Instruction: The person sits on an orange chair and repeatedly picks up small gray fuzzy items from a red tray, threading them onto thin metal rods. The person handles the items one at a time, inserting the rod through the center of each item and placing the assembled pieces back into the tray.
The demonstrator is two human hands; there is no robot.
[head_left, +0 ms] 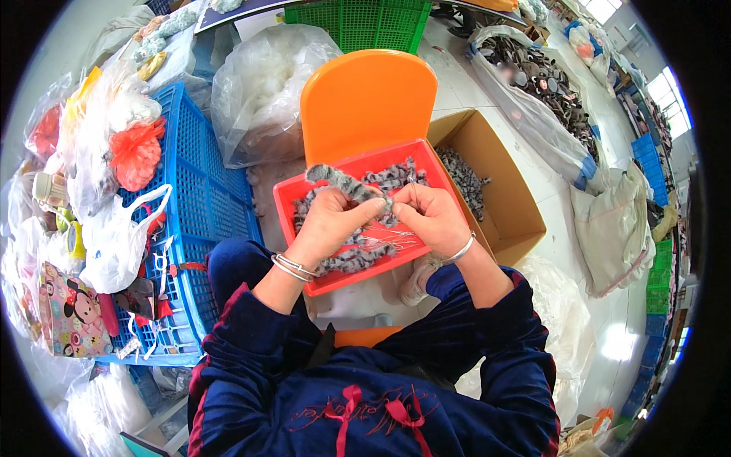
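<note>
Well, the left hand grips a gray plush strip over the red tray while the right hand pinches its end; a loosened pinch might drop it among the others.

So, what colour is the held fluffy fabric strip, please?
The fluffy strip is mottled grey and black; head view.

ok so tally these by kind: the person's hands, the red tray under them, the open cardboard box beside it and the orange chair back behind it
Hands: 2 (left hand, right hand)
Red tray: 1
Open cardboard box: 1
Orange chair back: 1
Total: 5
</note>
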